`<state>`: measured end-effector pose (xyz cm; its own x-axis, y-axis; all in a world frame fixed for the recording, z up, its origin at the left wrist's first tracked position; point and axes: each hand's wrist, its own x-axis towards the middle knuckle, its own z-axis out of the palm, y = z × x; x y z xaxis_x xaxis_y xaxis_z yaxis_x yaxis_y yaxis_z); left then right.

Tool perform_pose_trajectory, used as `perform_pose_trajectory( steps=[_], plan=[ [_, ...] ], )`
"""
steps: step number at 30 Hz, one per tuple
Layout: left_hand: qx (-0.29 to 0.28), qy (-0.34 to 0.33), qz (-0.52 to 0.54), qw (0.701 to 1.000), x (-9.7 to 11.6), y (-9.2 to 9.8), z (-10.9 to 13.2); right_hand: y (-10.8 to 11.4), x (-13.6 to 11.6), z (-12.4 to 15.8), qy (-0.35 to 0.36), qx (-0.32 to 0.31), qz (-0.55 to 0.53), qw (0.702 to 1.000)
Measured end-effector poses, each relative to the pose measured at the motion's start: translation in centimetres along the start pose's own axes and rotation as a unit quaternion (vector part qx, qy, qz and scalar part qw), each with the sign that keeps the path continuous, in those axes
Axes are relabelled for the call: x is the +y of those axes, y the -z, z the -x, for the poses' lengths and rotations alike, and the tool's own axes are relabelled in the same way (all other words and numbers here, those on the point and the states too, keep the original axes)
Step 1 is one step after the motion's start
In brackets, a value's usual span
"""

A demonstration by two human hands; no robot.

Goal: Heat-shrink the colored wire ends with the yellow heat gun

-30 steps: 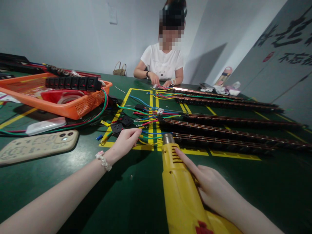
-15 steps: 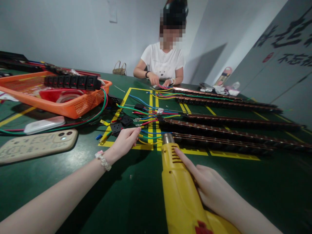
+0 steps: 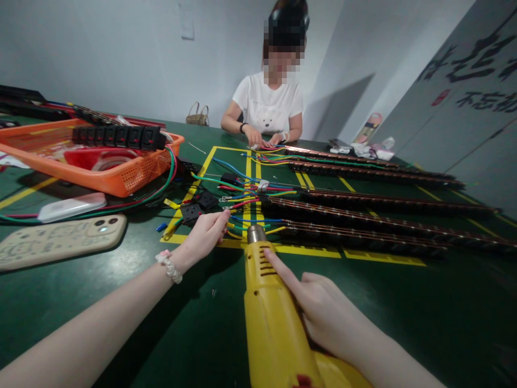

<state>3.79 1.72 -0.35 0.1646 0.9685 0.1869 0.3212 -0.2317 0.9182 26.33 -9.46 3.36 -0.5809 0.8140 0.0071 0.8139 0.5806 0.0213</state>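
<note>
My right hand (image 3: 323,299) grips a yellow heat gun (image 3: 274,312), its index finger laid along the vents. The gun's metal nozzle (image 3: 256,233) points away from me, close to the coloured wires (image 3: 258,221) of the nearest strip. My left hand (image 3: 208,234) is closed in a pinch around the ends of these blue, green and yellow wires; the tips are hidden by the fingers. From the wires a long dark strip with copper rails (image 3: 363,237) runs to the right. Just beyond my left hand lie black sockets (image 3: 191,212).
Several more strips (image 3: 404,202) lie side by side on the green table (image 3: 161,318). An orange basket (image 3: 133,175) with a switch row, a phone (image 3: 60,242) and a clear plastic case (image 3: 72,207) are at left. Opposite, a person in a white shirt (image 3: 269,102) handles wires.
The heat gun in my right hand has moved left, its nozzle going from the strip's end to the wires nearer my left hand. My left hand keeps its pinch, nearly still.
</note>
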Motion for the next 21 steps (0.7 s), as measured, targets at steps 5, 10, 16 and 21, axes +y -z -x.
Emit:
perform_pose_trajectory(
  steps=[5, 10, 16, 21],
  plan=[
    [-0.012, 0.001, 0.017, 1.0, -0.1, 0.0, 0.0, -0.1, -0.8, -0.8, 0.024, -0.003, 0.02, 0.999],
    [-0.055, -0.008, 0.041, 0.998, -0.6, 0.0, -0.1, 0.0, -1.2, -1.1, 0.045, 0.005, 0.03, 0.999],
    [-0.085, -0.034, 0.046, 0.995, -0.4, 0.0, 0.1, -0.1, -1.1, -0.9, 0.043, 0.025, 0.027, 0.998],
    [-0.062, -0.04, 0.02, 0.997, -0.2, 0.0, 0.2, -0.1, -1.0, -0.7, 0.04, 0.02, 0.005, 0.999]
  ],
)
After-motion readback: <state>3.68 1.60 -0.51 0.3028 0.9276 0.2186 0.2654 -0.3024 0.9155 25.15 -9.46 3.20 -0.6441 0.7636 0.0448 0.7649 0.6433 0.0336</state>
